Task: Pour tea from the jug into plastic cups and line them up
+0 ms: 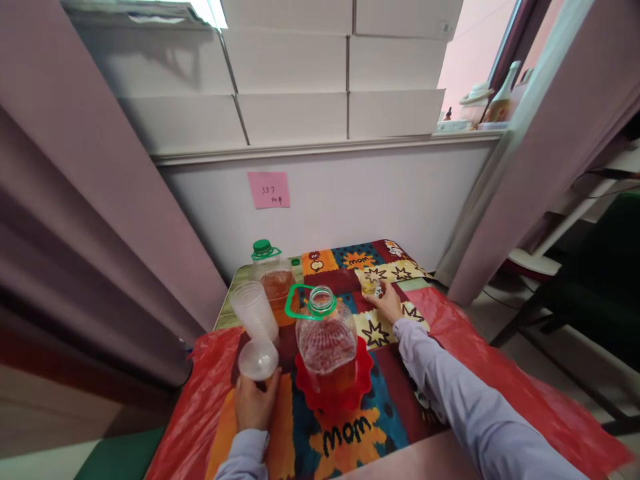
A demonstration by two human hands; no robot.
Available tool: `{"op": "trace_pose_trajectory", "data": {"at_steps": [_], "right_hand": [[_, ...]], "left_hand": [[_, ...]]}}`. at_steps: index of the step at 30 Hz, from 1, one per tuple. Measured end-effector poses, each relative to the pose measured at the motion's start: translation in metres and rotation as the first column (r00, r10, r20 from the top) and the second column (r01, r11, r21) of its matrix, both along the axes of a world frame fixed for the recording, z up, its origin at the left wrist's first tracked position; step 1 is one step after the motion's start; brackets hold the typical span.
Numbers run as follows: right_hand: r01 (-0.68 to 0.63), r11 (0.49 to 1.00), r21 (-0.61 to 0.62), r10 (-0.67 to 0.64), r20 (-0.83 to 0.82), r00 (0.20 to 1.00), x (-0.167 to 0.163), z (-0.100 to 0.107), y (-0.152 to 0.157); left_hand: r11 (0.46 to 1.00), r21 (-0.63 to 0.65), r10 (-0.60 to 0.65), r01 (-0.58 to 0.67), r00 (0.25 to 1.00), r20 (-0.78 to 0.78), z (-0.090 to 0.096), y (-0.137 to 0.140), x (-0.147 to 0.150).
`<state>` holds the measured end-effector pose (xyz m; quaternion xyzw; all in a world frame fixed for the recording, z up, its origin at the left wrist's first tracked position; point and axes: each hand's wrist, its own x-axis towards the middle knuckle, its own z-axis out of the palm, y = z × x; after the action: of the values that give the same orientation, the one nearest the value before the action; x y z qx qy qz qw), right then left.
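My left hand (256, 403) is closed around a clear plastic cup (259, 360) at the table's front left. Just behind that cup, a stack of clear cups (253, 308) leans to the left. My right hand (387, 303) reaches to the back right, its fingers closed on what looks like another clear plastic cup (370, 285). Between my hands, an uncapped plastic jug (327, 347) with a green handle stands on a red scalloped dish (367, 373); amber liquid lies in its lower part. A second jug (280, 283), green-capped, holds amber liquid at the back left.
A loose green cap (295, 262) lies near the table's back edge. Red plastic sheeting (450, 317) covers both sides under a patterned cloth (350, 430). A pink note (269, 190) is stuck on the wall behind. On the right stands a dark green chair (590, 293).
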<state>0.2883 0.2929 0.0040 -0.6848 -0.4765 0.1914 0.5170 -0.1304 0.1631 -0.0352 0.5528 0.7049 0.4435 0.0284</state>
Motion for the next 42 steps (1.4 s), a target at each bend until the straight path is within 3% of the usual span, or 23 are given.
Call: {"op": "trace_pose_trajectory", "data": {"at_steps": [7,11,15,17,20,24,28,32,35,42], "right_hand": [[-0.007,0.999,-0.052,0.001,-0.111,0.994,-0.011,0.006,0.023],[-0.083,0.996,0.01,0.084,-0.159,0.984,-0.017,0.033,0.017],[-0.29,0.948,0.129,0.31,-0.188,0.932,-0.027,0.1,-0.003],[-0.469,0.86,0.201,0.502,-0.168,0.848,-0.034,0.146,-0.021],[-0.597,0.781,0.184,0.617,-0.081,0.782,-0.045,0.209,-0.053],[-0.723,0.667,0.18,0.734,0.006,0.679,-0.06,0.257,-0.085],[-0.752,0.646,0.129,0.75,0.072,0.657,-0.068,0.269,-0.099],[-0.702,0.699,0.139,0.643,0.309,0.701,-0.07,0.27,-0.101],[-0.662,0.738,0.128,0.532,0.494,0.688,-0.069,0.27,-0.1],[-0.672,0.728,0.14,0.454,0.636,0.624,-0.068,0.273,-0.1]], "left_hand": [[1.0,-0.012,0.0,0.001,1.0,0.017,0.002,-0.005,0.003],[1.0,-0.005,-0.016,0.016,0.999,0.033,0.0,-0.006,0.003],[0.999,-0.012,-0.043,0.044,0.997,0.06,0.001,-0.005,0.004],[0.998,-0.023,-0.049,0.051,0.997,0.063,0.003,-0.005,0.005],[0.998,-0.04,-0.044,0.047,0.997,0.067,0.004,-0.005,0.007],[0.998,-0.03,-0.051,0.053,0.996,0.074,0.004,-0.006,0.009],[0.997,-0.028,-0.063,0.065,0.995,0.081,0.005,-0.006,0.009],[0.997,-0.022,-0.077,0.079,0.993,0.09,0.005,-0.006,0.01],[0.996,-0.019,-0.085,0.088,0.992,0.095,0.005,-0.006,0.01],[0.995,-0.02,-0.094,0.096,0.99,0.101,0.008,-0.006,0.011]]}}
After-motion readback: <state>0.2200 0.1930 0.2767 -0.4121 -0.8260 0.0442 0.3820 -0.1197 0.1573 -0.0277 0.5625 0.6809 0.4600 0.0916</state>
